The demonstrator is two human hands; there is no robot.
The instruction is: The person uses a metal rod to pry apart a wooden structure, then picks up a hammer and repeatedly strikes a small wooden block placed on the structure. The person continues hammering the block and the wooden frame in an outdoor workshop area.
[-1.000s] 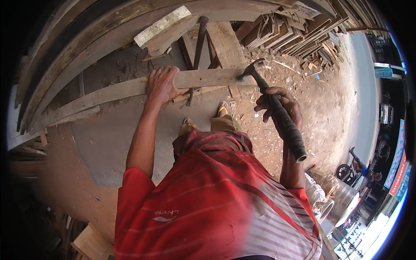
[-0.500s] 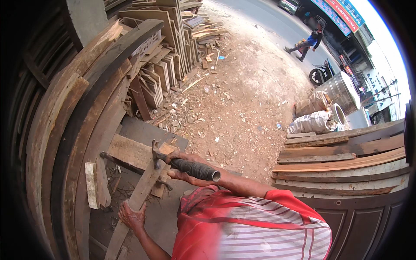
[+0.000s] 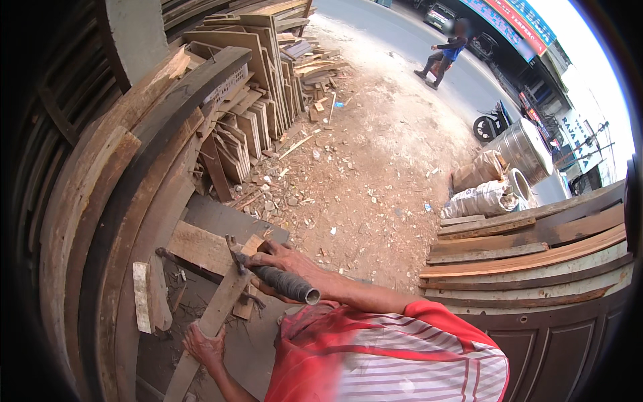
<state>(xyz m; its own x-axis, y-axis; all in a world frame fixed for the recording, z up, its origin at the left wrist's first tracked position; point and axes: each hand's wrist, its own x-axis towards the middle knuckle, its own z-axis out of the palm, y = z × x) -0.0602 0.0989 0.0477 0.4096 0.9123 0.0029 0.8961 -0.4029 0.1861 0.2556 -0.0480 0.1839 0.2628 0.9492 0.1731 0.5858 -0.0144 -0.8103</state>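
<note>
My left hand [image 3: 204, 344] is closed round a long, narrow wooden plank [image 3: 226, 296] that slants up from the lower edge. In my right hand [image 3: 289, 260] is a claw hammer [image 3: 284, 283] with a dark wrapped handle and an open, tube-like end. Its metal head lies at the plank's upper end. Under that end is a wider wooden block [image 3: 194, 246], with a smaller wood piece beside it. Several nails seem to lie scattered on the dark surface below. My right fingers are partly hidden behind the handle.
Long beams [image 3: 127, 174] stand close on my left, with stacked boards [image 3: 248, 127] beyond. More planks [image 3: 495, 258] lie on the right above a dark panelled door [image 3: 536, 348]. Sacks [image 3: 479, 197] and a metal drum [image 3: 519, 151] stand farther off. Someone [image 3: 445, 57] walks on the road.
The hammer's handle end has moved left and down, and my right fingers have shifted over the handle. My left hand stays on the plank. The person on the road has moved left.
</note>
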